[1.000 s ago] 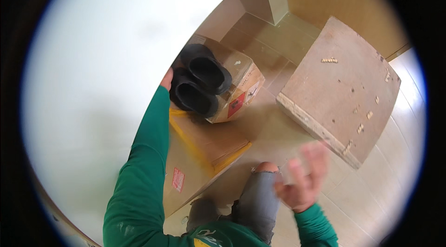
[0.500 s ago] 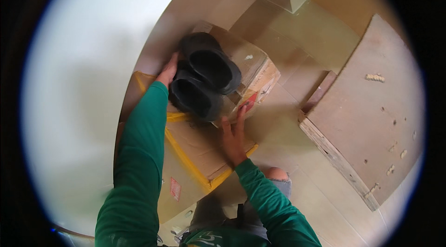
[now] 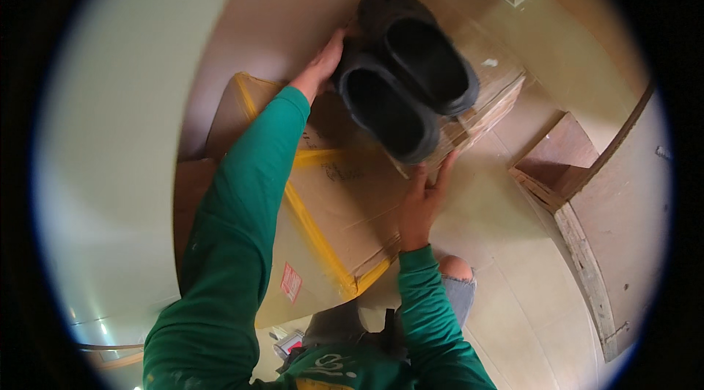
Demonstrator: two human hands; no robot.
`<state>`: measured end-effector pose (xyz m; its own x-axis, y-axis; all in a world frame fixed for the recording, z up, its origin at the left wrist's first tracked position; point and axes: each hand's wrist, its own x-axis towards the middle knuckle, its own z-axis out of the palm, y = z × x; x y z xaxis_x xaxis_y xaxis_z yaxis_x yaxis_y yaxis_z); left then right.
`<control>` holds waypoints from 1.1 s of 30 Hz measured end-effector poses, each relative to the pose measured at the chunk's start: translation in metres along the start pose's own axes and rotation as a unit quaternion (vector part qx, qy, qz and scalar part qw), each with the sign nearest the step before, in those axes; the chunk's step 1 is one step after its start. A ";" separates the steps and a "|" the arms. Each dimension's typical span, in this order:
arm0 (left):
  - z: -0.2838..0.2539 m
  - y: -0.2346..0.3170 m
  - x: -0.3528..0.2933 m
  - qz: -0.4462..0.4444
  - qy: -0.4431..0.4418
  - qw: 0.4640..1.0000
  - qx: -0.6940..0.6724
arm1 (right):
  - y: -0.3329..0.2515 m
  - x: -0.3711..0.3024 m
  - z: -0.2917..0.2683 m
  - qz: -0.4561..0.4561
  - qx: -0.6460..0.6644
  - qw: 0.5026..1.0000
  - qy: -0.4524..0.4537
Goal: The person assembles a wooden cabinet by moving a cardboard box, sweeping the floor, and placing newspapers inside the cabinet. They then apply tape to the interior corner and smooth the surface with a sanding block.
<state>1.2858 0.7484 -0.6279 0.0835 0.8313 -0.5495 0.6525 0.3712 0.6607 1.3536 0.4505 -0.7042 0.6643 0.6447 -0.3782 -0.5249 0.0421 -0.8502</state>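
A pair of dark clogs (image 3: 392, 115) lies side by side on top of a worn cardboard box (image 3: 493, 85). My left hand (image 3: 326, 61) presses against the box's left side, close to the clogs; its fingertips are partly hidden. At the near end, my right hand (image 3: 423, 206) has its fingers up against the box's lower edge. The box is held between both hands. Below and nearer to me is a larger cardboard box (image 3: 345, 203) edged with yellow tape.
At the right stands a wooden panel (image 3: 616, 236) with a rough edge, beside a small brown wooden piece (image 3: 561, 148). A pale wall (image 3: 257, 30) curves along the left. My knee (image 3: 456, 267) is just behind my right hand. Light tiles (image 3: 506, 272) cover the floor.
The box with the clogs has shifted away and to the right, baring more of the taped box's top. Both hands moved along with it. The whole view has also swung.
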 end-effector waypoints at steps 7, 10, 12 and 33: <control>0.042 0.014 -0.006 0.047 -0.014 0.999 -0.003 | -0.019 0.039 -0.032 -0.054 -0.042 0.997 0.020; 0.059 0.040 0.003 0.059 -0.023 0.998 -0.015 | -0.026 0.060 -0.040 -0.045 -0.012 0.999 0.022; 0.063 0.044 0.014 0.072 -0.033 0.996 -0.033 | -0.027 0.070 -0.040 -0.090 -0.080 0.992 0.031; -0.039 -0.360 -0.649 -0.045 0.447 0.894 0.008 | -0.072 -0.165 -0.061 -0.095 -0.169 0.945 -0.263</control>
<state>0.9678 0.0912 -0.4892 -0.5995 0.7997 0.0325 0.6372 0.4523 0.6240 1.3140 0.2945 -0.6025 0.3268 0.9439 -0.0472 -0.1637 0.0073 -0.9865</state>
